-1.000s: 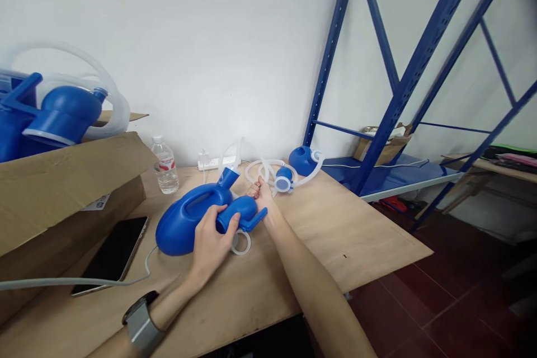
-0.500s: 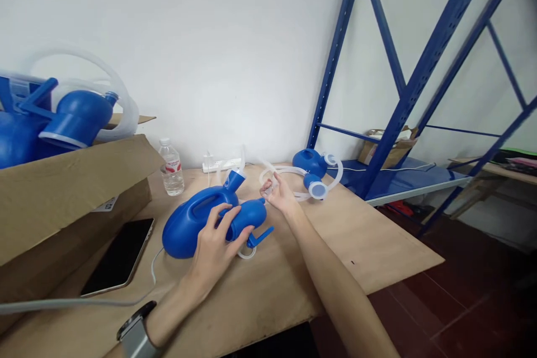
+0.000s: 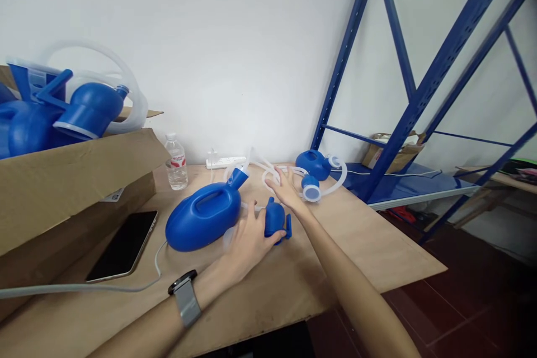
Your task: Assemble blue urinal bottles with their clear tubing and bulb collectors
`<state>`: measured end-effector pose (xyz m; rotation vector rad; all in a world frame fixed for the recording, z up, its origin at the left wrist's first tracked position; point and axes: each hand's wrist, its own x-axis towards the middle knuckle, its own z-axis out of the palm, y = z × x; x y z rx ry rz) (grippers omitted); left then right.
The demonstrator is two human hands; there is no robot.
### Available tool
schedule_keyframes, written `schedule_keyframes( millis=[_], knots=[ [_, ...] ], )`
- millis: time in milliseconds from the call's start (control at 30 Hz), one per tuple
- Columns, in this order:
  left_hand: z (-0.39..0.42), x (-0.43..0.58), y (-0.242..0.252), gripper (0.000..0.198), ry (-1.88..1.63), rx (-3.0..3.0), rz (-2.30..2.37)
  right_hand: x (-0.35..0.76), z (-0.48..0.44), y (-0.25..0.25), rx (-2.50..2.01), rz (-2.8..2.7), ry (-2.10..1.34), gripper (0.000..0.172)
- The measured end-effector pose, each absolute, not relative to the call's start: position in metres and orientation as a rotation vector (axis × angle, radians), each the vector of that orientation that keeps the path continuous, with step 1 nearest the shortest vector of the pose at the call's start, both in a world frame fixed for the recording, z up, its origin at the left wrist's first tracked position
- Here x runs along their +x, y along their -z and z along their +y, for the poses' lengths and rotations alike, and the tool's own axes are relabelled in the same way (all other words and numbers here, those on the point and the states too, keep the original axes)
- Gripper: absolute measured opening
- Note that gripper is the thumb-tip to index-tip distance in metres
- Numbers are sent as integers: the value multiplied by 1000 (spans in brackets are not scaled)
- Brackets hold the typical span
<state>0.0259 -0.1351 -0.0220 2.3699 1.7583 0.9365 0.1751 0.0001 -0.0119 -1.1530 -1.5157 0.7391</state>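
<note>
My left hand (image 3: 247, 238), with a watch on its wrist, is wrapped around a blue plastic funnel cup (image 3: 275, 217) that has a side handle and a small nozzle pointing away from me. Just left of it, a big blue plastic urinal bottle (image 3: 203, 217) with a moulded grip lies on the table, its neck pointing up and right. My right hand (image 3: 288, 189) is farther back, fingers closed on a clear flexible tube (image 3: 268, 179). Part of the tube is hidden behind that hand.
Another blue bottle (image 3: 312, 164) with a cup and tube lies at the back. On the left, a cardboard box (image 3: 84, 179) holds several more blue pieces. A phone (image 3: 122, 246), water bottle (image 3: 177, 163) and power strip (image 3: 226, 163) are nearby. Blue shelving (image 3: 398, 184) stands right.
My left hand has moved right with the funnel cup, away from the large bottle, and the cup's nozzle now points upward in view. My right hand has shifted slightly up and right.
</note>
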Motion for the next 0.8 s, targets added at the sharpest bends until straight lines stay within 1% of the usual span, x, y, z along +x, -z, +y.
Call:
schedule_keyframes(
  millis=[67, 133, 200, 267, 300, 367, 400, 467, 500, 567, 700, 800],
  knots=[
    [-134, 22, 16, 39, -976, 2421, 1709, 161, -3, 4, -1031, -1647, -712, 49],
    [-124, 10, 4, 30, -1069, 2535, 1648, 144, -3, 3, -962, -1728, -719, 48],
    [-105, -8, -10, 28, -1136, 2610, 1736, 128, -1, 8, -960, -1716, -790, 57],
    [-79, -26, -25, 26, -1115, 2594, 1972, 116, 1, 17, -959, -1665, -920, 71],
    [-66, -34, -32, 27, -1053, 2571, 2082, 112, 1, 21, -945, -1650, -1001, 78],
    [-41, -48, -42, 38, -878, 2447, 2170, 108, -1, 27, -917, -1660, -1165, 85],
    [-30, -54, -46, 42, -774, 2355, 2147, 107, -2, 29, -913, -1672, -1227, 85],
    [-13, -62, -51, 43, -575, 2289, 1993, 106, -4, 29, -926, -1667, -1290, 79],
    [-8, -65, -53, 43, -529, 2299, 1931, 105, -4, 29, -931, -1651, -1296, 75],
    [-2, -70, -55, 44, -524, 2330, 1771, 102, -1, 29, -918, -1603, -1298, 72],
    [1, -77, -54, 53, -693, 2287, 1510, 92, 9, 30, -831, -1510, -1379, 79],
    [4, -81, -51, 57, -719, 2150, 1424, 87, 13, 30, -789, -1482, -1469, 70]
  ],
)
